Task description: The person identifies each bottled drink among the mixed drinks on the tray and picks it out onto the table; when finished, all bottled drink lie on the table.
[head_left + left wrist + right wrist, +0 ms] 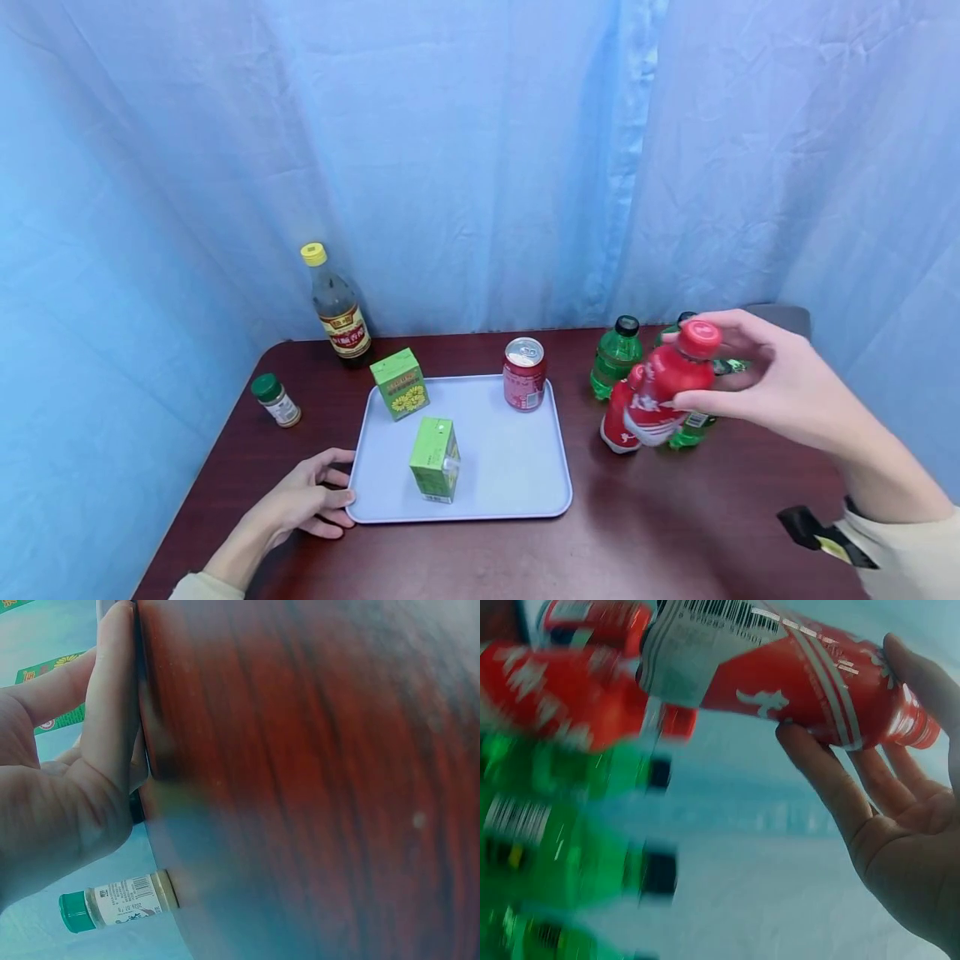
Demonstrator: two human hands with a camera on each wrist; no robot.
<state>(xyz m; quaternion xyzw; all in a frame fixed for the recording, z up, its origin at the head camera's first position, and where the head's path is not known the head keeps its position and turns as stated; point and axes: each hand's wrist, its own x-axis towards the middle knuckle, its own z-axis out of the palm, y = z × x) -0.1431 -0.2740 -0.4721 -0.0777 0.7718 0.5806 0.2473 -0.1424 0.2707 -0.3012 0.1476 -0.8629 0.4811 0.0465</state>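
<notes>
My right hand (780, 387) grips a red drink bottle (780, 682) near its neck, thumb on one side and fingers on the other. The bottle tilts, red cap up, and in the head view overlaps a second red bottle (618, 425) standing on the table. My left hand (303, 500) rests at the left edge of a pale serving tray (510, 483), fingertips against the rim. Two green drink cartons (401, 385) and a dark red soda can (525, 379) stand on the tray, the can at the far right corner.
Several green soda bottles (617, 358) with black caps stand by the red ones, partly hidden by my right hand. A sauce bottle (341, 321) with a yellow cap is at the back left. Left of the tray stands a green-capped seasoning jar (277, 402). Blue curtains (480, 167) surround the table.
</notes>
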